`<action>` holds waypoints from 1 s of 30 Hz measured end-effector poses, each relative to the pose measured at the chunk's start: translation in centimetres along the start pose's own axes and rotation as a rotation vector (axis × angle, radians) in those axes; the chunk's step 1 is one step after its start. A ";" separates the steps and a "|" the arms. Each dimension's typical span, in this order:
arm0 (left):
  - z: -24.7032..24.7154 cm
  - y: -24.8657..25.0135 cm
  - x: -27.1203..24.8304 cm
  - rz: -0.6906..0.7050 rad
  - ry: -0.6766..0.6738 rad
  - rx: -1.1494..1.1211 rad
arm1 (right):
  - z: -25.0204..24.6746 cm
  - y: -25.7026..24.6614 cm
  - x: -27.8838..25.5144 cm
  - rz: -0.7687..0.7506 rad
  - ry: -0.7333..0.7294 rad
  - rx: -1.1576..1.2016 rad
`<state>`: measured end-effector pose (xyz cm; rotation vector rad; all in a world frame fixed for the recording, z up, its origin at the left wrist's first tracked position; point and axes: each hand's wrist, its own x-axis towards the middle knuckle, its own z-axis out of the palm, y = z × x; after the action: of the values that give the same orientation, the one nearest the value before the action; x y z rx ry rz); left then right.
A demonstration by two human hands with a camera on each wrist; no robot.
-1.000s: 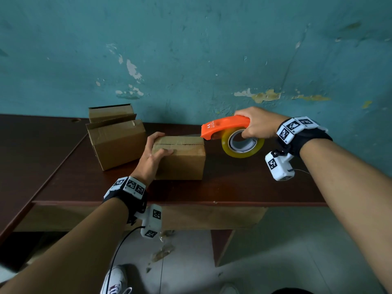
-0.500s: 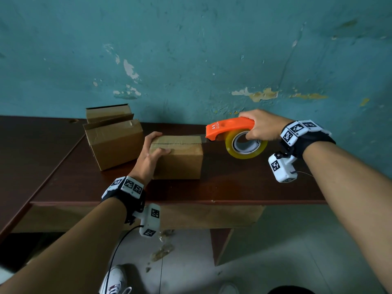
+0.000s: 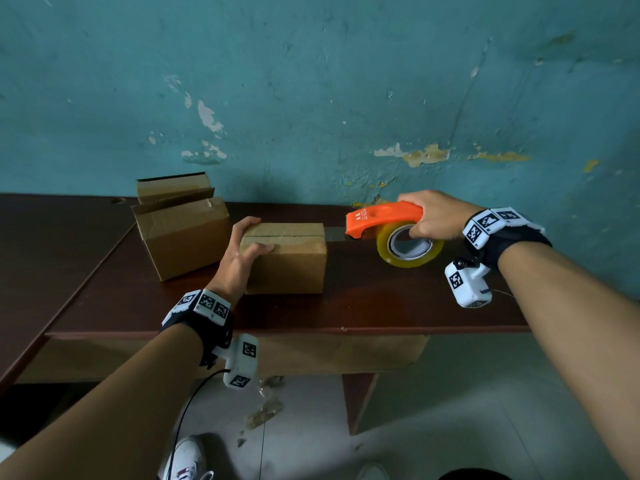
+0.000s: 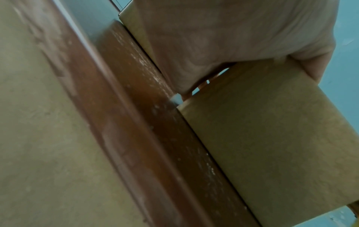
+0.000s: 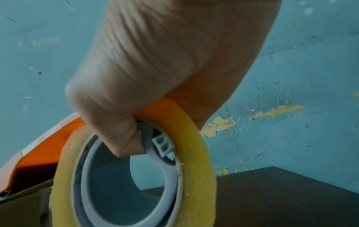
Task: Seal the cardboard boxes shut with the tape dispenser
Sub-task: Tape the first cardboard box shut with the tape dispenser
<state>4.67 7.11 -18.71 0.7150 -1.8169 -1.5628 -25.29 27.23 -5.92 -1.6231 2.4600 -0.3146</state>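
On the dark brown table (image 3: 381, 306), head view: a small closed cardboard box (image 3: 291, 261) sits near the middle, its top seam running left to right. Left hand (image 3: 239, 258) clasps the box's left end — thumb on the near top edge, fingers (image 3: 247, 223) curled over the far top corner. Right hand (image 3: 434, 214) grips the orange tape dispenser (image 3: 382, 218) just right of the box, off its right edge; the yellowish tape roll (image 3: 410, 245) hangs under the handle. A short strip of clear tape (image 3: 334, 233) spans from the box's right end to the dispenser's nose. Two more boxes (image 3: 180, 223) stand at the left rear against the teal wall (image 3: 311, 81), flaps not flat. Both wrists carry marker-tagged bands with small white camera units.

Left wrist view: blurred. The palm (image 4: 223, 38) lies against the box (image 4: 272, 145), fingers wrapped over its upper edge; the table edge (image 4: 136, 138) runs diagonally below.

Right wrist view: fingers (image 5: 120, 122) clenched through the grey core of the roll (image 5: 194, 169) and around the dispenser's orange body (image 5: 42, 145) — firm hold. Table corner (image 5: 281, 192) and peeling wall paint behind.
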 end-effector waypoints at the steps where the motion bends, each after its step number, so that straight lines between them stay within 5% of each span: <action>1: 0.0 0.0 0.0 -0.001 0.001 -0.002 | 0.3 0.1 0.0 0.001 -0.009 -0.001; 30: 0.2 0.2 -0.1 0.010 0.009 -0.009 | 4.9 1.6 0.2 -0.050 -0.047 -0.057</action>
<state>4.52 7.34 -18.56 0.7070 -1.8032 -1.5573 -25.48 27.24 -11.10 -1.6967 2.4179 -0.2133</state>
